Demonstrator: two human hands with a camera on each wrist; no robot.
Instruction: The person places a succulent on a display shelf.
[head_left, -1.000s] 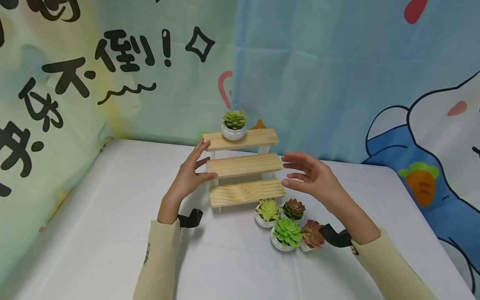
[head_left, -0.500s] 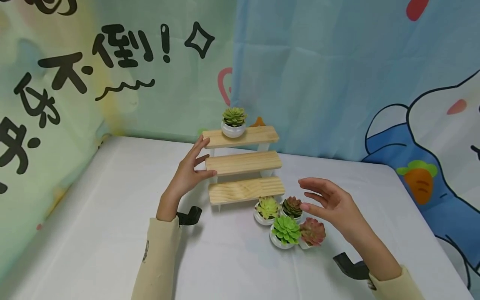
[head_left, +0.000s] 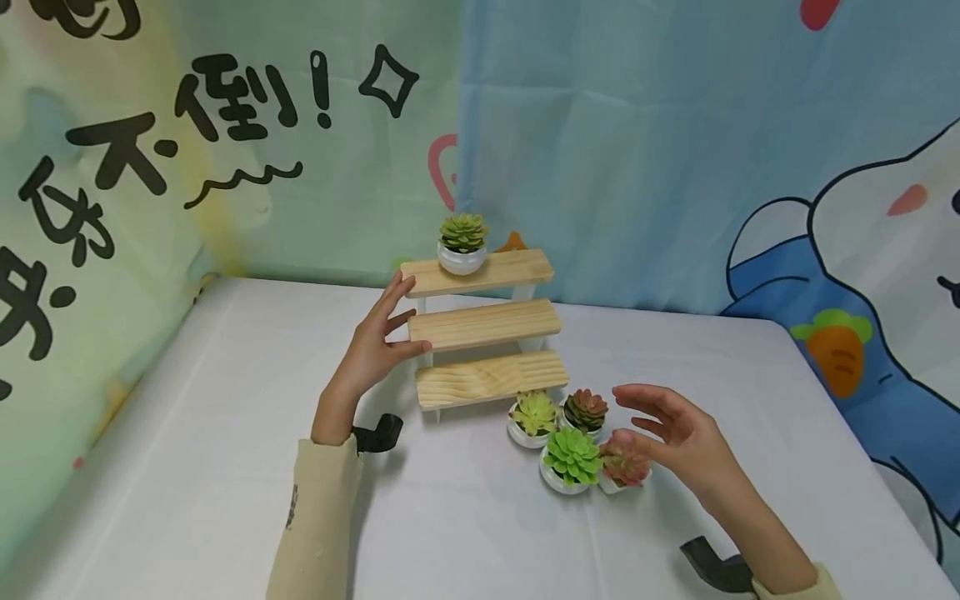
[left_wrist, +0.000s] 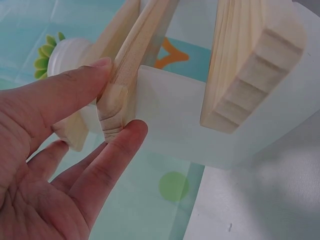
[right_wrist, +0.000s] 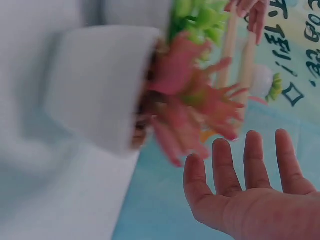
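A three-tier wooden display stand [head_left: 487, 325] with white side supports stands on the table. My left hand [head_left: 375, 346] holds its left side; the left wrist view shows a thumb and a finger on either face of the middle board's end [left_wrist: 117, 102]. On the top board sits a green potted succulent [head_left: 462, 242]. My right hand [head_left: 686, 437], fingers spread and slightly bent, hovers beside a red potted succulent [head_left: 624, 468], holding nothing. In the right wrist view that red succulent [right_wrist: 185, 95] in its white pot lies just past the fingertips, with a visible gap.
Beside the red plant cluster a bright green succulent [head_left: 573, 458], a yellow-green one [head_left: 534, 417] and a dark reddish one [head_left: 585, 412], all in white pots. They stand before the stand's right front on the white-covered table [head_left: 225, 467]. Printed curtains [head_left: 637, 150] hang behind.
My right hand has left the stand's right side and moved toward the front right, down beside the red succulent. My left hand stays at the stand's left side.
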